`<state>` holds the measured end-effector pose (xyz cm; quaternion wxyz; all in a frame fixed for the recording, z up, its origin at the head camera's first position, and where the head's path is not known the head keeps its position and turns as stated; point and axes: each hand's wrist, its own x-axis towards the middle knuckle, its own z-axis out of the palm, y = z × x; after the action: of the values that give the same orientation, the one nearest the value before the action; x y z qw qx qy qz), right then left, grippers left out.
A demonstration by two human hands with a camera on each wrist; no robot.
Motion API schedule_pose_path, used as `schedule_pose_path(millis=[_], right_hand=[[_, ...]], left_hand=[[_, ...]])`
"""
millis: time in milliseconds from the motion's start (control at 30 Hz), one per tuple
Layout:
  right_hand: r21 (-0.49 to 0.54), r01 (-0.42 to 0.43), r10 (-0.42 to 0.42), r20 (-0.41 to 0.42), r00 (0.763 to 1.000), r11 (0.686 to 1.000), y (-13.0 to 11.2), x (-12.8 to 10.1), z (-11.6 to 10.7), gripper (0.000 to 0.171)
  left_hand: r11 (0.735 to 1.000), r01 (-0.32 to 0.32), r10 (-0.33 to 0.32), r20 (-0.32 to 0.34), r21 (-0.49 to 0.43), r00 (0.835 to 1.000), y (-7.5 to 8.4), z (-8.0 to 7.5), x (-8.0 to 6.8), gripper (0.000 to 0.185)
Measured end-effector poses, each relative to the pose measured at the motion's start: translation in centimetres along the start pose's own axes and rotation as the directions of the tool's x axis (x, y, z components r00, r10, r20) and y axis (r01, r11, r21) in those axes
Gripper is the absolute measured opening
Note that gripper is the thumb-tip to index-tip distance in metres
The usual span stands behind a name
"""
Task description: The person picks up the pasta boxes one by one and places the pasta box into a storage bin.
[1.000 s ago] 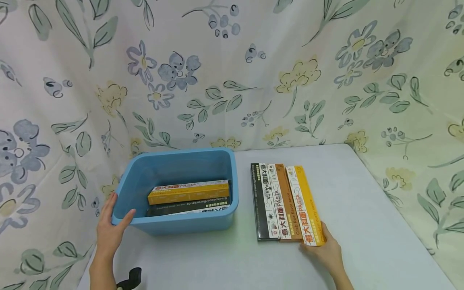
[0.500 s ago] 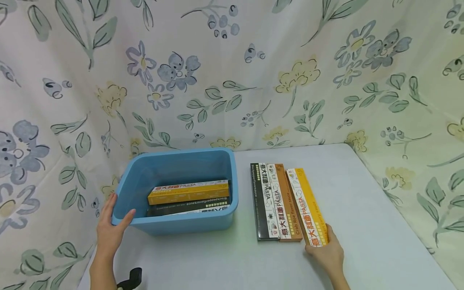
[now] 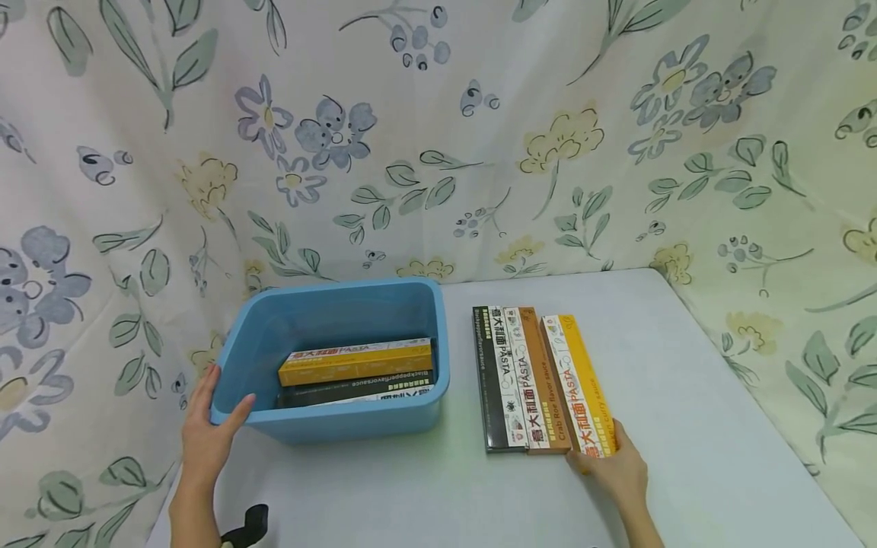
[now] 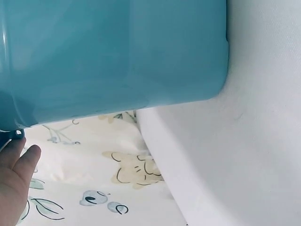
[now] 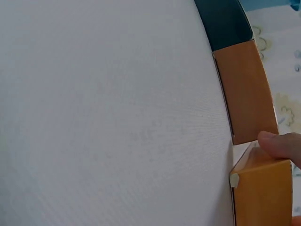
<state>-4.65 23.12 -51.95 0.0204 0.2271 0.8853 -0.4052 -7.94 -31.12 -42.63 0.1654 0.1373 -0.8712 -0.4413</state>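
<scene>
I see right hand (image 3: 620,466) pinching near end of long yellow-and-white cardboard pasta box (image 3: 582,384), long axis running forward, slightly left. Left hand (image 3: 208,434), well apart, rests spread on blue plastic bin (image 3: 356,428).

Looks like an indoor, curtained-off corner, screened too closely to tell whether in a home, a studio or a lab. Hung with pale floral cloth (image 3: 425,137), printed with blue and yellow flowers and green leaves, falling in soft folds behind the far edge of a white table (image 3: 685,380) and beyond its left and right edges. Stocked with domestic goods: a plain blue tub (image 3: 342,431) toward the far left corner, and pasta boxes (image 3: 522,380) lying between tub and right edge, with more inside the tub.
</scene>
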Motion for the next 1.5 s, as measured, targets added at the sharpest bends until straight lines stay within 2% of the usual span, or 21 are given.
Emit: schedule_pose_path(millis=[300, 467, 800, 1167, 1500], right_hand=[[-0.029, -0.005, 0.006, 0.051, 0.999, 1.0, -0.4, 0.9, -0.6, 0.11], [-0.013, -0.019, 0.019, 0.039, 0.999, 1.0, -0.6, 1.1, -0.6, 0.106], [0.179, -0.112, 0.102, 0.065, 0.993, 0.977, -0.6, 1.4, -1.0, 0.1], [0.276, -0.146, 0.121, 0.108, 0.987, 0.95, -0.3, 2.0, -2.0, 0.102], [0.302, -0.187, 0.153, 0.132, 0.979, 0.935, -0.3, 2.3, -2.9, 0.104]], left_hand=[[1.0, -0.003, 0.003, -0.002, -0.005, 1.0, -0.1, 0.0, 0.0, 0.08], [1.0, -0.006, 0.006, 0.001, 0.01, 1.0, -0.1, 0.0, 0.2, 0.08], [1.0, -0.015, 0.015, -0.005, 0.015, 1.0, -0.1, 0.0, 0.2, 0.08], [1.0, -0.005, 0.005, 0.005, 0.014, 1.0, -0.2, -0.2, 0.0, 0.08], [1.0, -0.01, 0.01, 0.003, 0.017, 1.0, -0.1, 0.0, 0.2, 0.08]])
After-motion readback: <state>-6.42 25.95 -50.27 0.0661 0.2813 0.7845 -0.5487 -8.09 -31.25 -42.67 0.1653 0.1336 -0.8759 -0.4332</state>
